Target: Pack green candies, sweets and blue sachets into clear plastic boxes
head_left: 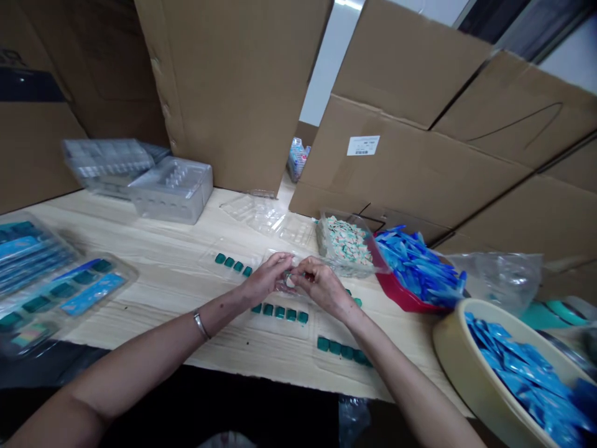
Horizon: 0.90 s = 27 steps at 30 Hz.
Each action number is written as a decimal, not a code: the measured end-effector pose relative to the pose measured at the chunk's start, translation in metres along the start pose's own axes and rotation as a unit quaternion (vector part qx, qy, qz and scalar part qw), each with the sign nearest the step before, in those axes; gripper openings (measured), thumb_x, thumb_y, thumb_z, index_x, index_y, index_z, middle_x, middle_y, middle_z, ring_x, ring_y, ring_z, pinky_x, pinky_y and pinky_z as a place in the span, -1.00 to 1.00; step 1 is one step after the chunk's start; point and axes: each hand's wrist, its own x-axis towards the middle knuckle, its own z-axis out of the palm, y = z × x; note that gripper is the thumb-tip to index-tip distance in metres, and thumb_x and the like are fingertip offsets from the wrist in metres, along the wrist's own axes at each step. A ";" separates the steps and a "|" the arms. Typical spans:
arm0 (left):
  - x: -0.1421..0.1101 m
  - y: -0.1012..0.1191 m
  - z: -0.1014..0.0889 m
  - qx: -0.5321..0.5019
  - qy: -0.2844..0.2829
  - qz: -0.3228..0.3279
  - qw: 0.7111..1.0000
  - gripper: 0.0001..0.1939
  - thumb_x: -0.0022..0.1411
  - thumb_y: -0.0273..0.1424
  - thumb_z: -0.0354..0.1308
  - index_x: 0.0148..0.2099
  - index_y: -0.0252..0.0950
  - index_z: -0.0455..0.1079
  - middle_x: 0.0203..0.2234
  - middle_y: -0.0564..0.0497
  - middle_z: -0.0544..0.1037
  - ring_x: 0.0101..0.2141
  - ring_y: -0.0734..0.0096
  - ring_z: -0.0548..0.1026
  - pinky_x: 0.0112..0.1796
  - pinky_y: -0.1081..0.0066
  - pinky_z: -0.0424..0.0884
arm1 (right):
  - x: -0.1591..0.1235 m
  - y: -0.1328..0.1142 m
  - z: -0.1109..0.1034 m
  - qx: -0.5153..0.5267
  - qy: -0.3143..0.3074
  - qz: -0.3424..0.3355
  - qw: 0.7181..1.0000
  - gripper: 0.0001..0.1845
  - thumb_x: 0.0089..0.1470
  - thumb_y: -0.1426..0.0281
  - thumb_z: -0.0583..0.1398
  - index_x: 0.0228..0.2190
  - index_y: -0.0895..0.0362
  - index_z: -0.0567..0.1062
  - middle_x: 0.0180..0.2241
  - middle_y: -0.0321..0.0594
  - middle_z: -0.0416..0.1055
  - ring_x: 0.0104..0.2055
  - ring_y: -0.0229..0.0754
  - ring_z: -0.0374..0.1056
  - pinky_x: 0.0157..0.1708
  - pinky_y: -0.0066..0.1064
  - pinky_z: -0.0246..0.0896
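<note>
At the middle of the table my two hands meet, fingertips almost touching. My right hand (321, 286) is closed in a pinch at a small pale piece (290, 282), which looks whitish with some colour on it. Beside it my left hand (267, 275) has its fingers drawn together; what they hold is too small to make out. Under and around the hands lie clear plastic blister trays (284, 330) with rows of dark green square blocks (280, 312). Another row of green blocks (228, 262) sits left of my left hand, and one more (341, 350) below my right forearm.
Behind the hands stand a clear box of small pale pieces (347, 242), a red basin (396, 292) of blue packets and empty clear trays (270, 218). A cream tub (450, 348) holds blue sachets at right. Filled packs (69, 298) lie left; cardboard (233, 93) walls the back.
</note>
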 end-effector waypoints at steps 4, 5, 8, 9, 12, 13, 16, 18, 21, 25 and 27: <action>0.000 -0.003 -0.002 0.001 0.000 0.003 1.000 -0.68 0.20 -0.22 0.13 -0.06 -0.26 0.31 -0.26 -0.03 0.43 -0.39 0.48 0.46 -0.42 0.45 0.43 | -0.001 0.002 0.004 -0.017 0.006 0.009 1.000 -0.95 -0.07 0.52 0.27 -0.46 0.15 0.52 -0.45 -0.28 0.36 -0.37 -0.27 0.28 -0.33 -0.43 0.16; 0.000 -0.002 -0.002 -0.001 0.000 0.000 1.000 -0.69 0.20 -0.22 0.13 -0.07 -0.27 0.32 -0.26 -0.04 0.44 -0.38 0.47 0.46 -0.43 0.46 0.43 | -0.001 0.002 0.005 -0.021 0.014 0.016 1.000 -0.92 -0.10 0.51 0.28 -0.45 0.15 0.51 -0.45 -0.29 0.35 -0.38 -0.27 0.27 -0.34 -0.44 0.16; -0.002 0.000 0.002 -0.001 0.002 -0.020 1.000 -0.70 0.18 -0.25 0.16 -0.08 -0.27 0.33 -0.26 -0.04 0.46 -0.37 0.43 0.48 -0.43 0.44 0.44 | -0.004 0.000 0.009 -0.045 0.029 0.010 0.998 -0.92 -0.12 0.52 0.29 -0.49 0.15 0.48 -0.46 -0.30 0.35 -0.39 -0.28 0.27 -0.35 -0.45 0.15; -0.003 0.002 0.003 0.000 0.006 -0.026 1.000 -0.71 0.17 -0.26 0.17 -0.09 -0.27 0.33 -0.26 -0.05 0.47 -0.36 0.41 0.49 -0.43 0.43 0.45 | -0.004 0.000 0.009 -0.053 0.028 -0.003 0.998 -0.93 -0.10 0.51 0.29 -0.50 0.14 0.48 -0.46 -0.30 0.36 -0.39 -0.28 0.27 -0.34 -0.45 0.15; -0.006 0.006 0.005 0.008 0.022 -0.040 0.999 -0.76 0.17 -0.31 0.17 -0.11 -0.27 0.36 -0.25 -0.04 0.48 -0.34 0.38 0.50 -0.42 0.43 0.46 | 0.001 0.003 -0.004 -0.057 0.043 -0.013 0.997 -0.92 -0.01 0.39 0.24 -0.49 0.13 0.48 -0.47 -0.29 0.37 -0.39 -0.27 0.28 -0.34 -0.46 0.15; -0.006 0.008 0.004 0.014 0.022 -0.052 0.998 -0.76 0.18 -0.32 0.16 -0.10 -0.27 0.36 -0.26 -0.04 0.49 -0.33 0.36 0.51 -0.40 0.41 0.47 | 0.004 0.008 -0.013 -0.060 0.068 0.003 0.996 -0.88 0.02 0.34 0.22 -0.47 0.13 0.47 -0.48 -0.29 0.37 -0.40 -0.27 0.28 -0.35 -0.46 0.16; -0.003 0.011 0.001 0.029 0.034 -0.077 0.996 -0.74 0.17 -0.36 0.17 -0.06 -0.25 0.36 -0.31 -0.01 0.50 -0.31 0.32 0.53 -0.35 0.37 0.48 | 0.017 0.034 -0.050 -0.117 0.180 0.066 0.975 -0.86 0.07 0.38 0.12 -0.32 0.14 0.46 -0.39 -0.23 0.42 -0.35 -0.22 0.31 -0.28 -0.41 0.19; -0.001 0.011 0.000 0.037 0.041 -0.083 0.995 -0.72 0.16 -0.38 0.17 -0.05 -0.23 0.37 -0.31 0.00 0.50 -0.29 0.31 0.53 -0.35 0.37 0.49 | 0.022 0.059 -0.080 -0.176 0.192 0.074 0.963 -0.71 0.01 0.51 0.10 -0.18 0.13 0.44 -0.15 -0.13 0.41 -0.14 -0.17 0.31 -0.12 -0.37 0.17; 0.000 0.010 0.001 0.053 0.063 -0.092 0.992 -0.71 0.14 -0.39 0.19 -0.05 -0.23 0.38 -0.30 0.01 0.50 -0.29 0.32 0.53 -0.36 0.38 0.49 | 0.020 0.101 -0.124 -0.237 0.178 0.106 0.949 -0.54 -0.11 0.60 0.13 -0.11 0.13 0.44 0.10 -0.07 0.25 0.09 -0.11 0.18 0.04 -0.36 0.06; 0.000 0.009 0.004 0.049 0.077 -0.107 0.990 -0.67 0.10 -0.35 0.23 -0.04 -0.22 0.38 -0.31 0.01 0.50 -0.30 0.32 0.52 -0.37 0.39 0.49 | 0.003 0.146 -0.177 -0.249 0.254 0.193 0.914 -0.75 -0.01 0.60 0.05 -0.32 0.28 0.50 -0.18 0.07 0.44 -0.06 -0.04 0.30 -0.04 -0.30 0.13; 0.001 0.008 0.006 0.046 0.087 -0.110 0.989 -0.66 0.09 -0.34 0.24 -0.06 -0.23 0.39 -0.32 0.00 0.51 -0.30 0.31 0.53 -0.37 0.39 0.48 | -0.004 0.161 -0.193 -0.236 0.262 0.182 0.918 -0.79 0.02 0.58 0.05 -0.44 0.29 0.49 -0.33 0.02 0.47 -0.16 -0.07 0.35 -0.12 -0.34 0.16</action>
